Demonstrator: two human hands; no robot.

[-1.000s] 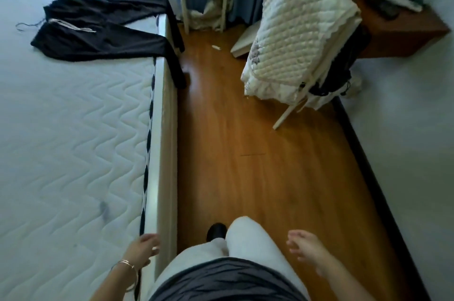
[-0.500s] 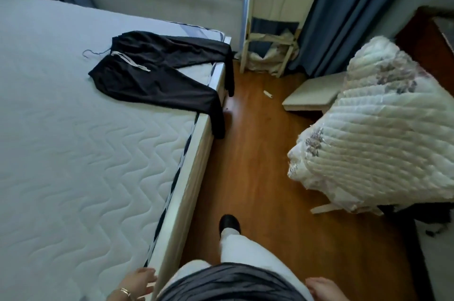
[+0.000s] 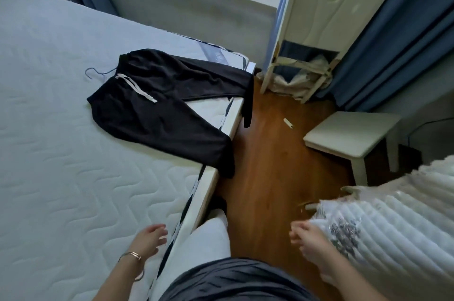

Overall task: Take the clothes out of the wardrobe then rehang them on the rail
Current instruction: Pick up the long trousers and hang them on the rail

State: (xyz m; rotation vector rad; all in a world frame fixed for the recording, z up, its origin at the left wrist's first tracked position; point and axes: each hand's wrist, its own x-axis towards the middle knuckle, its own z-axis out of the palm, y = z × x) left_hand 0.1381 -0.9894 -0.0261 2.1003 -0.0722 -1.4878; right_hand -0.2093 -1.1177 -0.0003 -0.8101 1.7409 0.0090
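Swung left and moved up the aisle within the last second: filled the whole left half of the frame with the bed (image 3: pixel 61 153), against only a slice of it before. Pushed the white quilt (image 3: pixel 393 227) from upper middle down into the lower right corner, and uncovered a pale stool (image 3: pixel 351 133) at right centre. Brought the black trousers (image 3: pixel 152 114) from the far upper left to just left of centre; lay spread on the mattress as earlier, both leg ends drooped over the bed's edge toward the wooden floor (image 3: pixel 270 178). Judged as closing in to collect them for the rail, with neither rail nor wardrobe in view. Carried the left hand (image 3: pixel 149 239) at lower centre over the mattress edge, fingers relaxed and apart, nothing held; kept the right hand (image 3: pixel 309 239) at lower right loosely curled and empty beside the quilt, contact not clear. Showed the hanger (image 3: pixel 92 72) hook at the waistband, upper left of the trousers, so probably ready to lift by it.
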